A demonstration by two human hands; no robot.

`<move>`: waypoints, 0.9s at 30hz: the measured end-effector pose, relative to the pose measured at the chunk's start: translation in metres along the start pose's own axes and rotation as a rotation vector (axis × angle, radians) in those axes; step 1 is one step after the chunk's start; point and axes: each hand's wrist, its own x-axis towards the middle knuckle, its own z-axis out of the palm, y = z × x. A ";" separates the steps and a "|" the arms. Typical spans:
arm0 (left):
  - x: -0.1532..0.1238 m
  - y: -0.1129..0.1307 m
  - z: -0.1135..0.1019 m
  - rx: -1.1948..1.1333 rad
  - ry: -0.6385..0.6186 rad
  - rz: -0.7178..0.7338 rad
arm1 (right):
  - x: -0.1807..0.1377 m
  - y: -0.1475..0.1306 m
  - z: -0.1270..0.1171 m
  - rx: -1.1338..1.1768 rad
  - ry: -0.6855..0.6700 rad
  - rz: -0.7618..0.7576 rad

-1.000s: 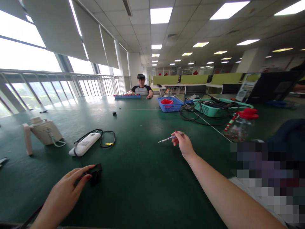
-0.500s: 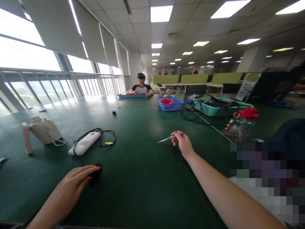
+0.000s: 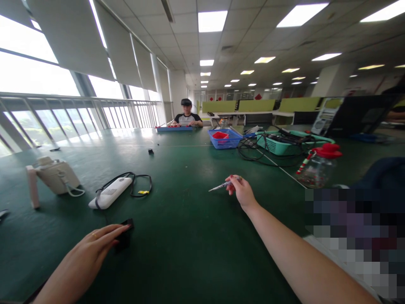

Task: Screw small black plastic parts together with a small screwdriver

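My left hand (image 3: 91,247) lies low at the near left of the green table (image 3: 190,236), fingers stretched over a small black box (image 3: 125,235) that rests on the table top. My right hand (image 3: 242,191) is held out further ahead, fingers pinched on a thin silver screwdriver (image 3: 221,185) whose tip points left. The screwdriver hovers a little above the table.
A white power strip (image 3: 109,192) with a black cord and a beige desk phone (image 3: 55,177) lie at the left. A blue basket (image 3: 225,138), a teal basket (image 3: 291,143) of cables and a clear red-lidded jar (image 3: 318,166) stand at the right. A person (image 3: 187,116) sits at the far end.
My left hand has lowered the black box onto the table and flattened its fingers over it. My right hand with the screwdriver has hardly moved.
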 end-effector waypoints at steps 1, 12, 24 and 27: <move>0.000 0.000 -0.001 0.004 -0.001 -0.004 | 0.000 -0.001 0.000 -0.002 0.003 0.001; 0.005 -0.002 -0.003 0.034 -0.058 -0.031 | 0.001 0.002 0.001 -0.006 0.011 0.002; 0.010 -0.003 -0.013 0.003 -0.100 0.000 | 0.000 0.003 0.000 -0.004 -0.005 -0.010; 0.013 0.002 -0.014 -0.051 -0.100 0.001 | 0.000 0.003 -0.001 -0.011 -0.014 0.004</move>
